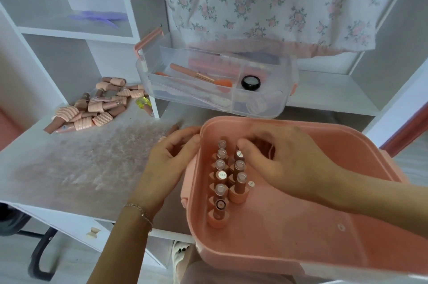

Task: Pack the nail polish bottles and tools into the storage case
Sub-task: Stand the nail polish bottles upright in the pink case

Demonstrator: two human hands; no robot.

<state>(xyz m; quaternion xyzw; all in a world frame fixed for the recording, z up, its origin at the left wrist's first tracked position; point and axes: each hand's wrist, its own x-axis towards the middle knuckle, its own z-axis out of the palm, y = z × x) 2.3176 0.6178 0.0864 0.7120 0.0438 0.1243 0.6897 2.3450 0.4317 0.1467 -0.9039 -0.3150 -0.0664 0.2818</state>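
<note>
The pink storage case sits open at the lower right, and several brown-capped nail polish bottles stand in two rows by its left wall. My right hand reaches over the case, its fingertips pinching the farthest bottle of the second row. My left hand is at the case's left rim with its fingers curled. It grips a bottle whose brown end sticks out past the fingers. A pile of loose bottles lies on the tabletop at the left.
A clear plastic tray with a pink handle stands behind the case, holding brushes and a black jar. A yellow bottle lies by the pile. White shelving rises behind, with floral cloth hanging above.
</note>
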